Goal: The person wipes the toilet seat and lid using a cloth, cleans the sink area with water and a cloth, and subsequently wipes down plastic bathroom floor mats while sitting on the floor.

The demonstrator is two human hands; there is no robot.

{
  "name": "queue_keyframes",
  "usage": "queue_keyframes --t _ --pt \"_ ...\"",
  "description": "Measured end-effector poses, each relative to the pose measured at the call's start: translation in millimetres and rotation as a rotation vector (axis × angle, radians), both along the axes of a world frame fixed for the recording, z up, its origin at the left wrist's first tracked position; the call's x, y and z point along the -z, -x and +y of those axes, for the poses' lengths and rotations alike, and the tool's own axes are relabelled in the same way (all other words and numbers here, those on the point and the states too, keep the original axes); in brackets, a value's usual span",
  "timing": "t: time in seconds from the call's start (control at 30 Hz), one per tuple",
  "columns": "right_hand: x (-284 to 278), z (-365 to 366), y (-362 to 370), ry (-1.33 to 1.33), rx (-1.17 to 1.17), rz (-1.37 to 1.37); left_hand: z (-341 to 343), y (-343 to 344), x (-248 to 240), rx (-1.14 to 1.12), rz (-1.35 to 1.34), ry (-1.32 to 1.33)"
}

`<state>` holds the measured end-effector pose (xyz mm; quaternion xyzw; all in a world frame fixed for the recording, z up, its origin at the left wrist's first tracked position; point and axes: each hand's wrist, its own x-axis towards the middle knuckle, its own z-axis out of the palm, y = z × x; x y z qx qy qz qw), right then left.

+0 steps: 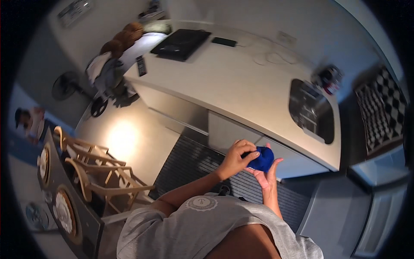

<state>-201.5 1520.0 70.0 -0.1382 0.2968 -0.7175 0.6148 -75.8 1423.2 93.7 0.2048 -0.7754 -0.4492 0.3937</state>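
A small, rounded, deep-blue thing (262, 159), soft-looking like bunched cloth, is held between my two hands in front of my body; its exact kind I cannot make out. My left hand (238, 158) pinches it from the left, with thumb and fingers closed on its near side. Beneath and behind it, my right hand (268, 172) cradles it in the palm, the thumb sticking out to the right. The blue thing hides part of the right hand's fingers.
Past my hands runs a pale counter (241, 77) with a sink (311, 112), a black laptop-like slab (182, 44), a phone (224, 42) and a remote (141, 66). Wooden chairs (103, 177) and a dark table (86, 211) stand left. Underfoot lies a striped mat (194, 164).
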Motion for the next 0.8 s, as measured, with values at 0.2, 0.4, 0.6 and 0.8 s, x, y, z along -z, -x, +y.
queue_keyframes --t 0.2,0.4,0.6,0.8 --pt "4 -95 -107 -0.243 -0.188 0.341 -16 -103 28 -0.511 -0.279 0.379" --pt "-16 -192 -221 0.018 -0.264 0.772 -74 -207 16 -0.718 -0.190 0.319" --pt "-52 -289 -317 0.271 -0.273 1.145 -164 -326 5 -0.719 -0.093 0.154" --pt "-89 -402 -329 0.175 0.069 0.900 -258 -426 12 -0.750 0.037 -0.130"
